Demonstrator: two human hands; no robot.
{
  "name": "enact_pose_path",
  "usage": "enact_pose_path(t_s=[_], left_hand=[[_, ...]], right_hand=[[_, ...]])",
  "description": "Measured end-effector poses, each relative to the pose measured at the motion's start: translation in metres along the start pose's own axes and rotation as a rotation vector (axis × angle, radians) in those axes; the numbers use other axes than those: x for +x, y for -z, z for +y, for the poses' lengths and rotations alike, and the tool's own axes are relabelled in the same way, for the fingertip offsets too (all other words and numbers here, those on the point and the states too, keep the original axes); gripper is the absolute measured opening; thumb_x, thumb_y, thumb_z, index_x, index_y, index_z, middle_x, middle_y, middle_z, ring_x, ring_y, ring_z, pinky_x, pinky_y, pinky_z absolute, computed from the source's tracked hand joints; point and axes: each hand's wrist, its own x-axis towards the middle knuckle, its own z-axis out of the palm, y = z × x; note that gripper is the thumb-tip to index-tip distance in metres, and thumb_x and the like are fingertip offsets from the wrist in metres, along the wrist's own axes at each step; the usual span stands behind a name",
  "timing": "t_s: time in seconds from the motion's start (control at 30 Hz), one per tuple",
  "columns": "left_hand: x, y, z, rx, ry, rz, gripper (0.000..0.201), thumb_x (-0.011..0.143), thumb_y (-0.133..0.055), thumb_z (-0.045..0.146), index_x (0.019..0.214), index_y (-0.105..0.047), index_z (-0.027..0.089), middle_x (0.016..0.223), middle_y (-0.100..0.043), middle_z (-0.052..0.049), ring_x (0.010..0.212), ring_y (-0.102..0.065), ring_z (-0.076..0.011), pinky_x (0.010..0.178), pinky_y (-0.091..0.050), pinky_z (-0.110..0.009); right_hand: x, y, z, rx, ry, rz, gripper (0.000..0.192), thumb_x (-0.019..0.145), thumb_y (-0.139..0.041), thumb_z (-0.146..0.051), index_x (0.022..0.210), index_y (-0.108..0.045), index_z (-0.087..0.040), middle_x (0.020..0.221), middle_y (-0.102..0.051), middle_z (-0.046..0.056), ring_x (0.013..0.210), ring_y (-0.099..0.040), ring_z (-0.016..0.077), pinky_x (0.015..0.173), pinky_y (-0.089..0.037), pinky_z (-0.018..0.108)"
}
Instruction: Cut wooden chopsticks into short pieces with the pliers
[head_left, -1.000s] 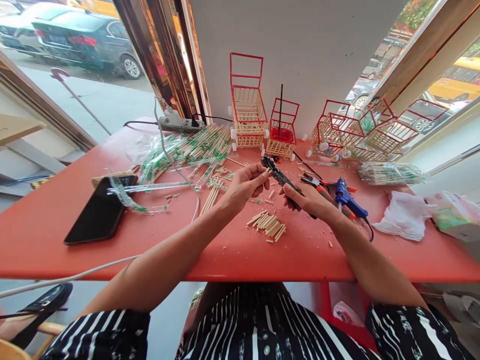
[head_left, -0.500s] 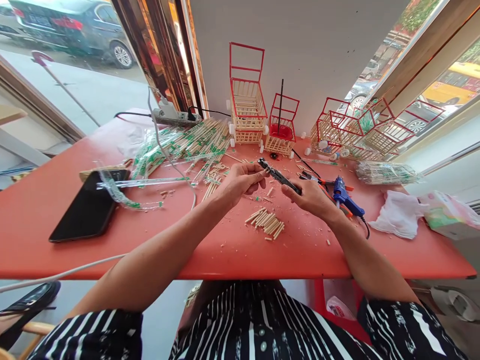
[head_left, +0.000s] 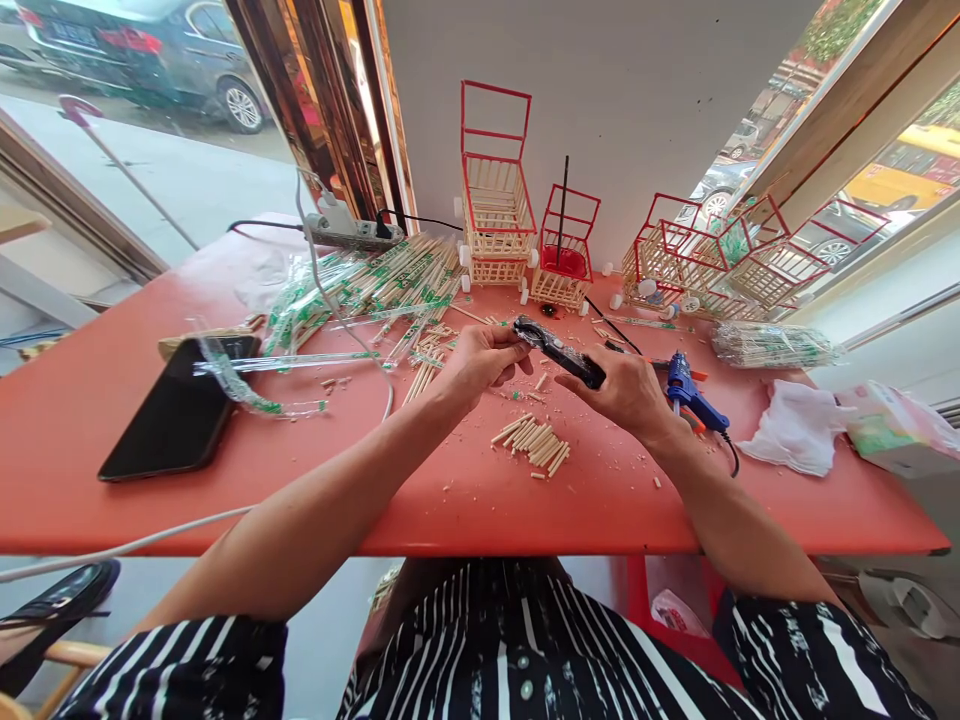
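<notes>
My right hand (head_left: 628, 393) grips the handles of black cutting pliers (head_left: 556, 349) above the red table (head_left: 465, 500). My left hand (head_left: 478, 362) is pinched at the pliers' jaws; whatever it holds there is too small to see. Below the hands lies a small pile of cut wooden stick pieces (head_left: 532, 443). Behind my left hand a heap of long wooden sticks in green-printed wrappers (head_left: 375, 290) spreads over the table.
Red-framed stick carts (head_left: 496, 215) stand at the back wall, with more (head_left: 712, 260) at the right. A blue glue gun (head_left: 690, 392) and orange-handled pliers lie right of my right hand. A phone (head_left: 176, 415), power strip (head_left: 346, 232), white cloth (head_left: 796, 428) also lie here.
Both hands rose slightly and drew closer together; the right hand turned the pliers so the handles point more toward the camera. The camera view shifted a little.
</notes>
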Motion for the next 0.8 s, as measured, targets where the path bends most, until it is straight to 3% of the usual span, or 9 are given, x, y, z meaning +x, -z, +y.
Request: enact_pose_path(t_s=[0.3, 0.5, 0.8], left_hand=[[0.003, 0.002, -0.004, -0.055, -0.001, -0.009, 0.017, 0.072, -0.084, 0.018, 0.064, -0.071, 0.010, 0.060, -0.070, -0.006, 0.038, -0.035, -0.0019, 0.040, -0.016, -0.021], [0.004, 0.002, -0.002, -0.083, -0.018, -0.007, 0.014, 0.074, -0.085, 0.015, 0.069, -0.073, 0.008, 0.060, -0.071, -0.007, 0.036, -0.036, -0.0020, 0.039, -0.017, -0.020], [0.003, 0.001, -0.005, -0.097, -0.064, -0.037, 0.030, 0.060, -0.096, 0.023, 0.070, -0.072, 0.010, 0.062, -0.072, -0.005, 0.037, -0.038, -0.0021, 0.040, -0.018, -0.021]], right_hand=[[-0.001, 0.003, -0.001, 0.018, 0.026, 0.026, 0.074, 0.088, -0.047, -0.091, 0.081, -0.068, -0.020, 0.075, -0.067, 0.007, 0.066, -0.054, 0.0188, 0.063, -0.031, 0.031], [0.000, -0.001, 0.000, 0.065, 0.001, -0.005, 0.075, 0.088, -0.043, -0.092, 0.077, -0.062, -0.020, 0.068, -0.061, 0.004, 0.063, -0.050, 0.0172, 0.062, -0.029, 0.031], [0.002, -0.006, 0.002, -0.085, 0.036, 0.089, 0.073, 0.090, -0.050, -0.087, 0.107, -0.070, -0.018, 0.101, -0.075, 0.015, 0.090, -0.066, 0.0282, 0.072, -0.036, 0.034]])
